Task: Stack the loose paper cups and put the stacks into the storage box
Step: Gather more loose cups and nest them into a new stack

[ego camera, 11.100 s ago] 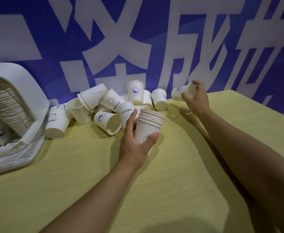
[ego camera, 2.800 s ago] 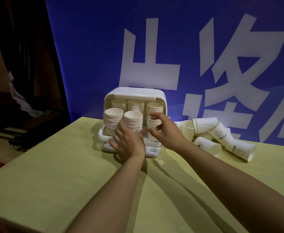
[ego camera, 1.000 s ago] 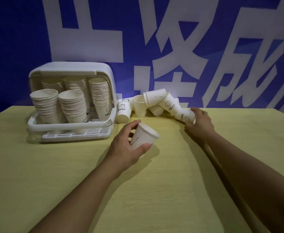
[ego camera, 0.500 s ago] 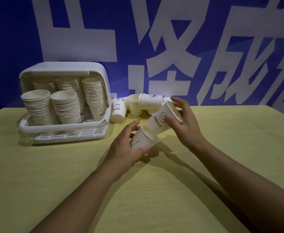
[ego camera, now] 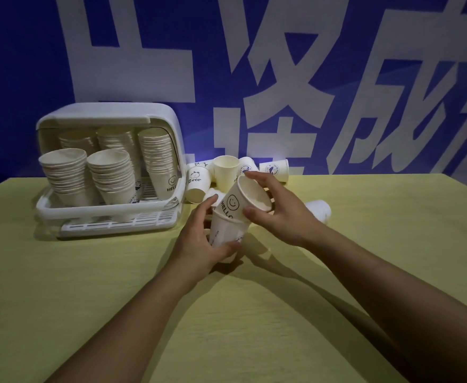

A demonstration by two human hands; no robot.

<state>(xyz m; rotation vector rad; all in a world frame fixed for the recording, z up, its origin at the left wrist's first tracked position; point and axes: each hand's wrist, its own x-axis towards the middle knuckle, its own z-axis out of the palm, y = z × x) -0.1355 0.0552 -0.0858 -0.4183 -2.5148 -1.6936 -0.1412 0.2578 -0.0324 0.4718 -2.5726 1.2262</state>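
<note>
Now | both hands [ego camera: 254, 225] gripping nested cups [ego camera: 232, 217] | loose cups [ego camera: 227, 175] behind | storage box [ego camera: 108, 217] left

table [ego camera: 88, 299] — yellow-green | on it: storage box [ego camera: 110, 214] | loose cups [ego camera: 197, 183]

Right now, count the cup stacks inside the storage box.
5: front left stack, front middle stack, tall right stack, back left stack, back middle stack. More may hide behind them.
</note>
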